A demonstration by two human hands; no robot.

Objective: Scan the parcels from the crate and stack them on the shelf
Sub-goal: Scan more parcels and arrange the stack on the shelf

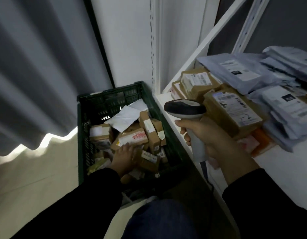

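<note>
Right hand [213, 137] curls round the smooth grey scanner [185, 109], cardboard parcels [232, 112] stacked on the shelf [287, 169] just beyond its knuckles. Left hand [124, 156] lays spread fingers on a boxy parcel [133, 138] in the green lattice crate [113, 94].

Corner of a dim room. Left: a grey curtain [28, 75] hanging in deep folds, with light entering beneath its wavy hem as a bright band [51, 140] on the pale floor [37, 178]. Centre: a white wall panel [128, 49] bordered by a dark strip [99, 40] and a white slotted upright [151, 49]. Right: a white shelf [287, 169] with a perforated rail [249, 23] (set against a dark grey wall [287, 23]).
</note>
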